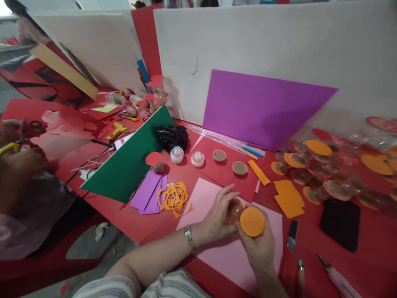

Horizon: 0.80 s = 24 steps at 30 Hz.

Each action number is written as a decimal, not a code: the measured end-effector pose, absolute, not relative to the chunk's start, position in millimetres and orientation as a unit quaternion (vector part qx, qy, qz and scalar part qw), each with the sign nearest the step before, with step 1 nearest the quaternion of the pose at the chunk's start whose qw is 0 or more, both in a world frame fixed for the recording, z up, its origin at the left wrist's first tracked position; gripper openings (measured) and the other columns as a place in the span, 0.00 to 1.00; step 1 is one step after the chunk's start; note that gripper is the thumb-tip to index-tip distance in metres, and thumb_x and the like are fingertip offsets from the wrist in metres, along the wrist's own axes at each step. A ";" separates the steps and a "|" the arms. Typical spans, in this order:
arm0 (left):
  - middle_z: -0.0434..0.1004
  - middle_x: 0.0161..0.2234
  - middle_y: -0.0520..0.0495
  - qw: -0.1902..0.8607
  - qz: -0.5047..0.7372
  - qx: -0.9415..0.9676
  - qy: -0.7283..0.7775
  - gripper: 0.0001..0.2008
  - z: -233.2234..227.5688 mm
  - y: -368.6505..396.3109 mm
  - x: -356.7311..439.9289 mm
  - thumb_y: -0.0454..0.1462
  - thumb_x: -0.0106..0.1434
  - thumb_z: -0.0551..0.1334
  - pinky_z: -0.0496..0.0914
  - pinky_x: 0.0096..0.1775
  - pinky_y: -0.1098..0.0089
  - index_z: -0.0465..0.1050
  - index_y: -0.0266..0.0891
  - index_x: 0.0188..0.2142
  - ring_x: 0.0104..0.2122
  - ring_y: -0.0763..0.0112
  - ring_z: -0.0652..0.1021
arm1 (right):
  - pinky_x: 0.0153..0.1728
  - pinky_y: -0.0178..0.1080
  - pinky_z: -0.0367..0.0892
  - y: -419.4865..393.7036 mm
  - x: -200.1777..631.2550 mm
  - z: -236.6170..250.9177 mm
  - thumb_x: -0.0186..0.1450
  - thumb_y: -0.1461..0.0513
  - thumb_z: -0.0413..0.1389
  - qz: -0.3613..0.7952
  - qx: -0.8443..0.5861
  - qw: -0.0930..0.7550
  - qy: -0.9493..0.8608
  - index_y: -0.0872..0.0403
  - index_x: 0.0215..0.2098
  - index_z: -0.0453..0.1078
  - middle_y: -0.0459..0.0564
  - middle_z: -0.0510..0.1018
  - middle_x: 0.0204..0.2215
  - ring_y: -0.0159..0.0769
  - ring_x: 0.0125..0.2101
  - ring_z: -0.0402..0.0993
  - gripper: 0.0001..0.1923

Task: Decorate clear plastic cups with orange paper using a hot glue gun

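Observation:
Over a pink sheet (206,196), both my hands hold a clear plastic hourglass-shaped piece (235,207) with brownish contents. A round orange disc (252,222) covers its near end. My right hand (263,246) wraps around the disc end. My left hand (218,215) curves around the far end, thumb below and fingers above, some of them stretched out. Beyond my hands, two small cups of brown grains (219,155) and two clear domes (197,159) stand on the table. Left of my left hand lie orange paper offcuts (174,198).
Orange paper squares (289,198), a black phone-like slab (340,223), a cutter blade (292,236) and several finished-looking hourglass pieces (338,188) lie rightward. A green board (130,161) leans at left. Past it, a co-worker's hand (23,165) holds yellow-handled scissors (10,147).

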<state>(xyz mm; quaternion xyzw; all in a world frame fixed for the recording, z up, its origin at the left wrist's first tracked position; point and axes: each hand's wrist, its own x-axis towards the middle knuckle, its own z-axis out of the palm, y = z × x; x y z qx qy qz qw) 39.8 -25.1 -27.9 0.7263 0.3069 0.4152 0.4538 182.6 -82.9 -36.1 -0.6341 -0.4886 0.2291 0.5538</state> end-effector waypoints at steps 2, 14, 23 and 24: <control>0.54 0.68 0.31 0.482 0.403 0.711 0.316 0.42 -26.6 -24.9 38.3 0.43 0.59 0.72 0.62 0.64 0.43 0.54 0.45 0.67 0.68 0.45 0.60 | 0.40 0.45 0.77 -83.7 182.6 -33.1 0.57 0.49 0.66 0.233 -0.647 0.563 -0.458 0.52 0.47 0.70 0.53 0.81 0.40 0.43 0.39 0.79 0.25; 0.73 0.56 0.33 0.614 0.380 0.639 0.266 0.37 -16.4 -23.5 37.9 0.56 0.61 0.68 0.70 0.55 0.57 0.62 0.40 0.60 0.54 0.54 0.76 | 0.41 0.45 0.77 -88.4 183.2 -27.8 0.56 0.52 0.67 0.225 -0.618 0.570 -0.492 0.52 0.48 0.71 0.53 0.79 0.41 0.44 0.41 0.79 0.25; 0.74 0.54 0.34 0.622 0.371 0.631 0.278 0.38 -22.5 -24.2 39.8 0.56 0.59 0.69 0.71 0.51 0.59 0.61 0.39 0.59 0.50 0.56 0.77 | 0.44 0.45 0.77 -87.8 184.3 -30.8 0.55 0.52 0.68 0.267 -0.615 0.565 -0.480 0.53 0.48 0.71 0.54 0.81 0.43 0.44 0.43 0.80 0.26; 0.74 0.54 0.34 0.620 0.368 0.635 0.277 0.37 -22.7 -24.4 39.8 0.56 0.59 0.69 0.71 0.51 0.59 0.61 0.39 0.59 0.50 0.56 0.77 | 0.44 0.46 0.77 -87.8 184.7 -30.3 0.55 0.53 0.68 0.271 -0.616 0.564 -0.478 0.52 0.48 0.71 0.54 0.81 0.43 0.44 0.43 0.80 0.25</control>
